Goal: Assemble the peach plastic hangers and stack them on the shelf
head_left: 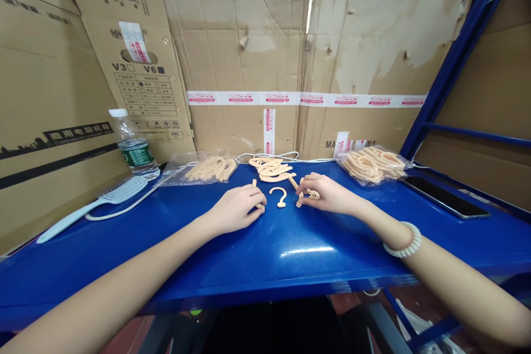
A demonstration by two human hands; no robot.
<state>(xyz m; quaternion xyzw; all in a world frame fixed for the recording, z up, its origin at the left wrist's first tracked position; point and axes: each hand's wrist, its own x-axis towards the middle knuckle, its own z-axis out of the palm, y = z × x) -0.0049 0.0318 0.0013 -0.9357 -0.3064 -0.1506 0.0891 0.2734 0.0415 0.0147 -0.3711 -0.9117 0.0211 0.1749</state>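
A beige hanger hook (283, 196) lies on the blue table between my hands, apart from both. To its left, my left hand (237, 209) is closed over a beige hanger arm (254, 183), whose ends show beyond the fingers; the middle is hidden. On the other side, my right hand (331, 192) pinches a beige hanger arm (299, 203) between thumb and fingers. More beige ends poke out by its palm, and I cannot tell how they connect. Just behind the hook sits a loose pile of beige hanger pieces (271, 170).
Clear bags of beige hanger pieces lie at back left (213, 169) and back right (370, 165). On the left are a water bottle (136, 152), a pale hairbrush (124, 191) and a white cable (120, 212). A phone (446, 197) lies right. Cardboard (244, 61) walls the back.
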